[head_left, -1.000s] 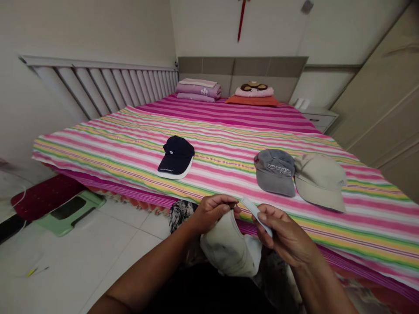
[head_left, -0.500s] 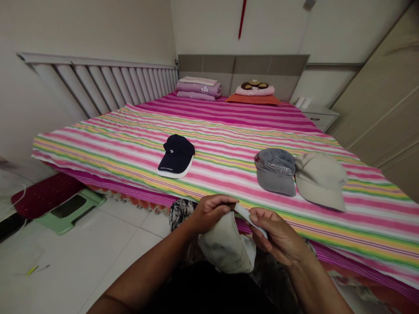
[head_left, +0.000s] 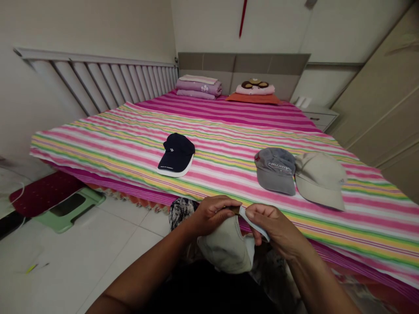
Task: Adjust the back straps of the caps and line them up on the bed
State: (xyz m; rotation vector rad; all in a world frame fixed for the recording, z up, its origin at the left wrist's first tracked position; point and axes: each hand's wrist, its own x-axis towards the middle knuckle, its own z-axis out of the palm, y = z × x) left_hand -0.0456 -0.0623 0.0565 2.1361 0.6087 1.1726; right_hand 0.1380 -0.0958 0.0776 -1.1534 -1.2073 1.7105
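Note:
A pale beige cap (head_left: 221, 247) hangs between my hands above my lap, its back opening and strap facing up. My left hand (head_left: 214, 213) is closed on the left side of the opening, with thumb and fingers at a small brownish buckle or strap end. My right hand (head_left: 270, 224) pinches the cap's whitish strap (head_left: 253, 224) near the buckle. A navy cap with a white brim edge (head_left: 176, 155) lies on the bed beyond my left hand. To the right, a grey cap (head_left: 276, 172) and a beige cap (head_left: 321, 181) lie side by side, touching.
The bed has a striped sheet (head_left: 225, 170) and a grey headboard (head_left: 209, 63). Folded purple bedding (head_left: 198, 88) and a pink and orange stack (head_left: 253, 93) rest at its head. A green stool (head_left: 70, 213) stands on the tiled floor at left; a nightstand (head_left: 319, 117) is at far right.
My right hand has shifted slightly along the strap toward my left hand, its fingers closing nearer the buckle. The held cap has turned a little. The caps on the bed stay put.

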